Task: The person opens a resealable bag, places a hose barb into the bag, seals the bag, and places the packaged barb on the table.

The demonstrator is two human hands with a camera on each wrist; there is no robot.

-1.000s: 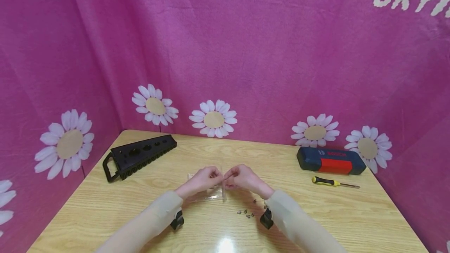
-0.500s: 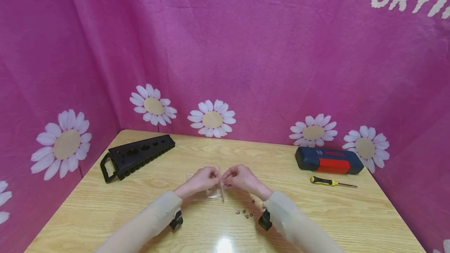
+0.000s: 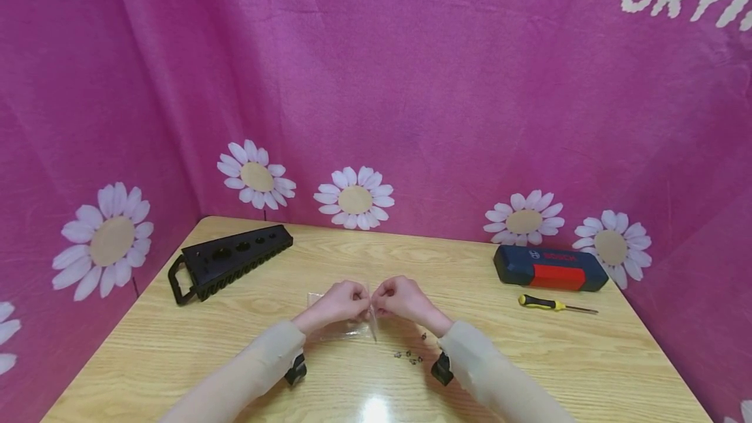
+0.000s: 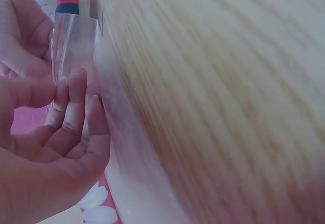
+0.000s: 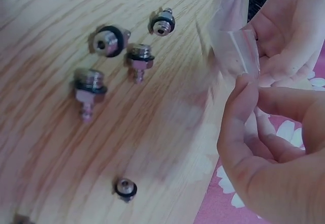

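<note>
A clear plastic zip bag (image 3: 341, 330) lies over the tabletop with its mouth edge raised between both hands. My left hand (image 3: 343, 301) pinches the bag near that edge; in the left wrist view its thumb and fingertips (image 4: 76, 82) meet on the film. Opposite it, my right hand (image 3: 405, 299) pinches the same edge between thumb and index finger, and the right wrist view shows the bag's corner (image 5: 236, 54) there. Several small metal threaded fittings (image 5: 91, 89) with black rings lie loose on the wood, near the right wrist.
At the left stands a black plastic wrench rack (image 3: 235, 258) with a handle. A dark blue and red Bosch case (image 3: 552, 268) sits at the back right, with a yellow and black screwdriver (image 3: 552, 304) before it. A pink flowered curtain (image 3: 411, 116) hangs behind the table.
The raised bag edge has tilted slightly, and both hands have shifted a little while keeping their pinch on it. The fittings lie where they were.
</note>
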